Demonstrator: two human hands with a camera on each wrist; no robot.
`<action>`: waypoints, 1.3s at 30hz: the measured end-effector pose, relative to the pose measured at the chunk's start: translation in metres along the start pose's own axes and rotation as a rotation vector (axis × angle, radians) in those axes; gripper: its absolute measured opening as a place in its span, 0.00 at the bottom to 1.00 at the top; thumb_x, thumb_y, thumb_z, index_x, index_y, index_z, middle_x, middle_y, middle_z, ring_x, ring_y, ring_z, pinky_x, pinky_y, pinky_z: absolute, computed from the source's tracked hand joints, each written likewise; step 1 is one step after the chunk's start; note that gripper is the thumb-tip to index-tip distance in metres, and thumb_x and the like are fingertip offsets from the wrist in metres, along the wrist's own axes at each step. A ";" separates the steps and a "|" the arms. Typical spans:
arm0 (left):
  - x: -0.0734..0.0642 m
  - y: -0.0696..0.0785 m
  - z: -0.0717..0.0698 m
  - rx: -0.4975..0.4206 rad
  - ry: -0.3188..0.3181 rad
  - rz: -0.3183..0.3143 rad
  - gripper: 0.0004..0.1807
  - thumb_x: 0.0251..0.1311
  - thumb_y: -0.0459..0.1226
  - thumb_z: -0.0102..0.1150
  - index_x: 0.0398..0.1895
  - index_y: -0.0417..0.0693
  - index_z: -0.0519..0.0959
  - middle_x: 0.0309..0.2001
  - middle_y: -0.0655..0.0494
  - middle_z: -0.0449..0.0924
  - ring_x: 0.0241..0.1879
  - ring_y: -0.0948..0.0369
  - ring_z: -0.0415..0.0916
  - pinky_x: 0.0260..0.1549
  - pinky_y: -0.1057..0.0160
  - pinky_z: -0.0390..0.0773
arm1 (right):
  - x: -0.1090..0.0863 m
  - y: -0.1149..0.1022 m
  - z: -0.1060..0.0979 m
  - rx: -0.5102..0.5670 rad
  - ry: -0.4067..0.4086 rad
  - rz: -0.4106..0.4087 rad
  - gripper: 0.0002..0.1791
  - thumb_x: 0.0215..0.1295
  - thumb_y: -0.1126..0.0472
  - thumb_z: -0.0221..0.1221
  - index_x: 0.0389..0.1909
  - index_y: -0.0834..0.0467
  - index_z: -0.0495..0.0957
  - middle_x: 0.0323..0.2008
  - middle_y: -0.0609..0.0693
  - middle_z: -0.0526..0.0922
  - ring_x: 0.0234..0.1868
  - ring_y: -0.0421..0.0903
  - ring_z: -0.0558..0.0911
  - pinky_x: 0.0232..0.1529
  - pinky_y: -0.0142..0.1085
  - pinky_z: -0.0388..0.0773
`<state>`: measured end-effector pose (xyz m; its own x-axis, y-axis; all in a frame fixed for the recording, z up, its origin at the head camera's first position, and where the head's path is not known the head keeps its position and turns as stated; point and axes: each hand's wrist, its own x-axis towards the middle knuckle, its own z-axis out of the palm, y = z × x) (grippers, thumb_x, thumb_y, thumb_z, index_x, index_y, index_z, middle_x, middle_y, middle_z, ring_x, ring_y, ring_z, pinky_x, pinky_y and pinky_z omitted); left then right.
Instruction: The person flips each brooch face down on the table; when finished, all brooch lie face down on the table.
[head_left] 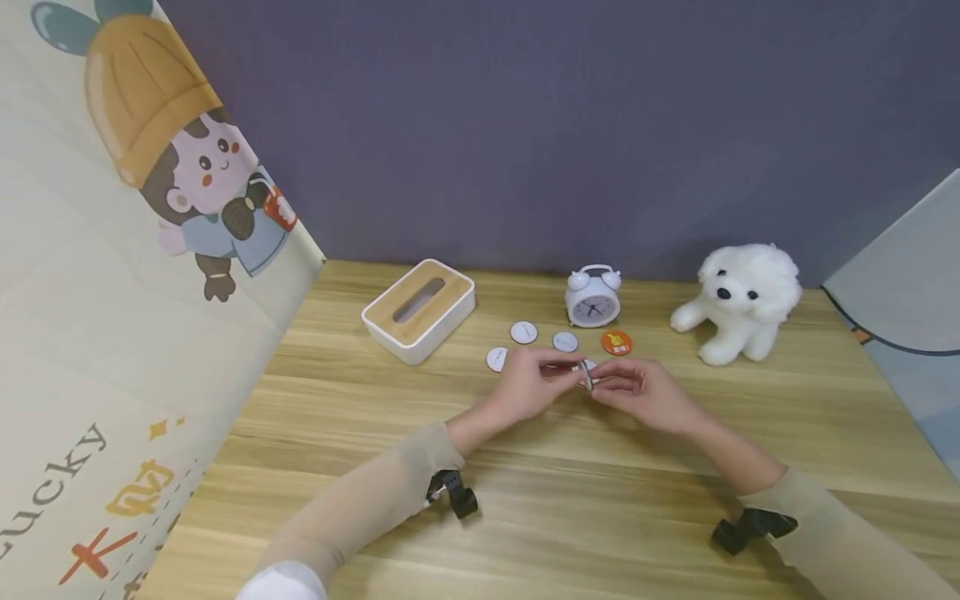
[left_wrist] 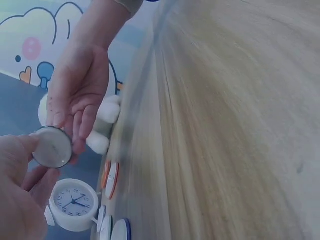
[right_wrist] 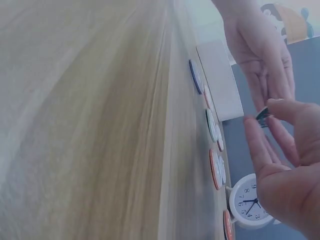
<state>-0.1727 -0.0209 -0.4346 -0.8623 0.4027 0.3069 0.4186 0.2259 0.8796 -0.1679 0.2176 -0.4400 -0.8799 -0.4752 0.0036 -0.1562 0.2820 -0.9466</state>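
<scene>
A small round badge (left_wrist: 53,147) with a pale face and dark rim is held upright above the table. My left hand (head_left: 531,385) pinches it between thumb and fingers from the left. From the right, my right hand (head_left: 647,395) grips its edge with thumb and fingertips. In the right wrist view the badge (right_wrist: 262,116) appears nearly edge-on, showing a dark green side. On the wood table just beyond the hands lie several similar badges, among them a white one (head_left: 523,332) and an orange one (head_left: 617,342) with a yellow figure. Another white badge (head_left: 497,359) is partly covered by my left hand.
Behind the badges stands a white alarm clock (head_left: 593,298). A white tissue box (head_left: 420,310) with a wooden lid sits to the left, and a white plush dog (head_left: 738,302) to the right. A dark partition (head_left: 525,133) rises along the table's back edge.
</scene>
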 end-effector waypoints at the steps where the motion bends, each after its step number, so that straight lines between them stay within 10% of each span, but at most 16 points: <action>1: 0.001 0.001 0.001 0.005 0.012 0.011 0.15 0.66 0.32 0.72 0.54 0.34 0.87 0.52 0.42 0.91 0.50 0.52 0.91 0.52 0.64 0.89 | 0.000 -0.002 0.000 0.011 0.003 0.002 0.18 0.71 0.70 0.66 0.57 0.74 0.78 0.53 0.64 0.87 0.49 0.35 0.89 0.52 0.30 0.88; 10: 0.003 0.002 0.002 0.097 0.054 0.042 0.27 0.53 0.29 0.81 0.59 0.36 0.85 0.53 0.40 0.87 0.47 0.50 0.89 0.50 0.69 0.88 | 0.001 -0.010 0.002 0.132 0.062 -0.031 0.17 0.74 0.77 0.56 0.59 0.82 0.69 0.46 0.59 0.88 0.45 0.37 0.91 0.50 0.35 0.90; 20: 0.003 -0.003 -0.003 0.299 -0.044 0.035 0.26 0.55 0.34 0.81 0.58 0.38 0.86 0.49 0.46 0.87 0.43 0.54 0.88 0.46 0.67 0.88 | 0.002 -0.008 0.008 0.008 0.071 -0.027 0.23 0.73 0.77 0.57 0.67 0.77 0.68 0.44 0.74 0.84 0.39 0.38 0.88 0.45 0.31 0.90; 30: -0.003 -0.012 0.000 0.534 -0.209 0.045 0.19 0.57 0.43 0.81 0.50 0.49 0.90 0.39 0.55 0.87 0.38 0.63 0.79 0.38 0.74 0.75 | 0.001 -0.001 0.010 -0.548 0.066 -0.135 0.24 0.57 0.66 0.77 0.56 0.63 0.86 0.35 0.48 0.86 0.33 0.37 0.83 0.35 0.30 0.85; 39: -0.004 -0.012 0.001 0.708 -0.312 0.058 0.13 0.56 0.45 0.81 0.43 0.54 0.92 0.32 0.63 0.91 0.32 0.68 0.74 0.35 0.70 0.72 | 0.005 0.003 0.021 -0.706 0.023 -0.209 0.17 0.57 0.60 0.78 0.48 0.55 0.90 0.28 0.43 0.79 0.28 0.34 0.74 0.30 0.28 0.73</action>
<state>-0.1744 -0.0240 -0.4469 -0.7574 0.6385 0.1370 0.6335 0.6676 0.3910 -0.1632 0.1990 -0.4495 -0.8080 -0.5624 0.1755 -0.5668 0.6608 -0.4920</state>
